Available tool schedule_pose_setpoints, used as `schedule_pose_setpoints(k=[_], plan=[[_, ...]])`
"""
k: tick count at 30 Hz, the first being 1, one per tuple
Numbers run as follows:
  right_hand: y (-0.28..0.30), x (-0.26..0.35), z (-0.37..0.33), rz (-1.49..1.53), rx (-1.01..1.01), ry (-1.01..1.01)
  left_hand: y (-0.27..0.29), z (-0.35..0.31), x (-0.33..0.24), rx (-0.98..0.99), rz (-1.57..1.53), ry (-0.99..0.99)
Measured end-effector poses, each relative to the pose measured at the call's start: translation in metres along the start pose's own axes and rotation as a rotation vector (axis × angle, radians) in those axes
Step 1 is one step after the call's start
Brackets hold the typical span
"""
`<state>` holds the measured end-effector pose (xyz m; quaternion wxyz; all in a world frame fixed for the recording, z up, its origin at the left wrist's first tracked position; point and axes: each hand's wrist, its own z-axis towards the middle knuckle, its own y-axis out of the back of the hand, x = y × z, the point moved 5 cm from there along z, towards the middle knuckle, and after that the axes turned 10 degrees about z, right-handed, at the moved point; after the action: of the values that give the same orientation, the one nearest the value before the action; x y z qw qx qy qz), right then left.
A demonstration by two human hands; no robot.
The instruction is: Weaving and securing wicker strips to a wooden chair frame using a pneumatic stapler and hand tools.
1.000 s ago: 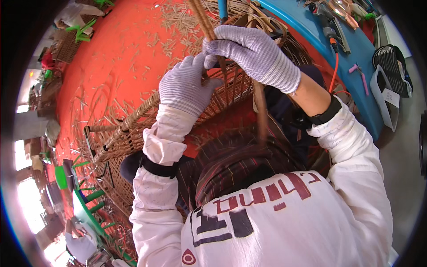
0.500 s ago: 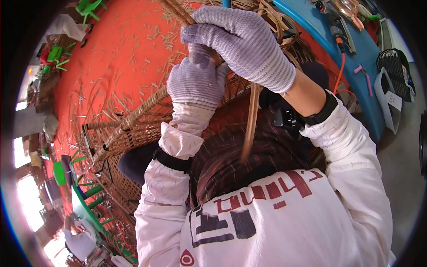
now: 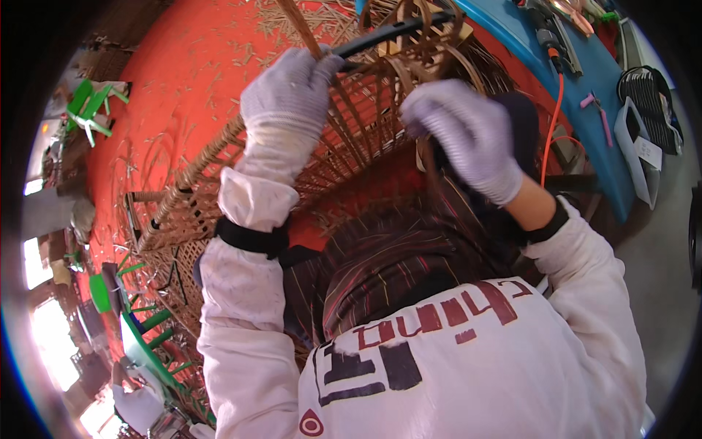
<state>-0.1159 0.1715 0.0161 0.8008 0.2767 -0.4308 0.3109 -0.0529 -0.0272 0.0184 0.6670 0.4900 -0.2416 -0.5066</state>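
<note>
A woven rattan furniture frame point(image 3: 194, 172) stands in front of me, with open lattice sides and cane wound round its rim. My left hand point(image 3: 289, 95), in a pale purple knitted glove, is closed round the frame's corner. A brown cane strip point(image 3: 298, 25) sticks up past its fingers, and a bare black bar point(image 3: 395, 35) of the frame runs right from it. My right hand point(image 3: 468, 135), gloved alike, is raised right of the lattice, near loose cane strips point(image 3: 424, 69). Motion smears its fingers, so whether it holds anything is unclear.
A blue table point(image 3: 585, 146) on the right bears a power tool point(image 3: 550, 44) with an orange cord point(image 3: 559, 124), and a pink-handled tool point(image 3: 605, 124). Cane scraps point(image 3: 252, 51) litter the red floor. Green stools point(image 3: 93, 110) and another person point(image 3: 139, 406) are at the left.
My hands have come apart. The right hand moved down and right from the cane at the rim; the left shifted left and up. More of the lattice and black bar now shows.
</note>
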Motion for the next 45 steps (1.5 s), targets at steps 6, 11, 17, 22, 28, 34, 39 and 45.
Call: schedule_pose_setpoints(k=[6,11,17,22,28,34,39,45], plan=[[-0.06,-0.191,-0.076,-0.234,0.305,-0.515,-0.014,0.033,0.029,0.191,0.043,0.104],[-0.082,-0.244,-0.068,-0.417,0.139,-0.487,-0.017,0.037,0.025,0.171,0.169,0.096],[-0.09,-0.269,-0.071,-0.137,0.223,-0.642,-0.017,0.03,0.027,0.137,0.15,0.062],[-0.082,-0.271,-0.074,0.188,0.019,-0.583,-0.015,0.031,0.027,0.097,0.071,0.064],[-0.092,-0.35,-0.112,-0.101,0.141,-0.826,-0.004,0.031,0.011,-0.067,0.042,-0.06],[-0.114,-0.37,-0.125,-0.081,0.332,-0.822,-0.009,0.03,0.026,-0.064,0.154,-0.041],[-0.118,-0.388,-0.135,0.149,0.084,-0.865,-0.039,0.051,0.066,0.027,0.483,0.004],[-0.121,-0.377,-0.133,0.34,-0.033,-0.958,-0.029,0.041,0.048,-0.025,0.274,-0.021]])
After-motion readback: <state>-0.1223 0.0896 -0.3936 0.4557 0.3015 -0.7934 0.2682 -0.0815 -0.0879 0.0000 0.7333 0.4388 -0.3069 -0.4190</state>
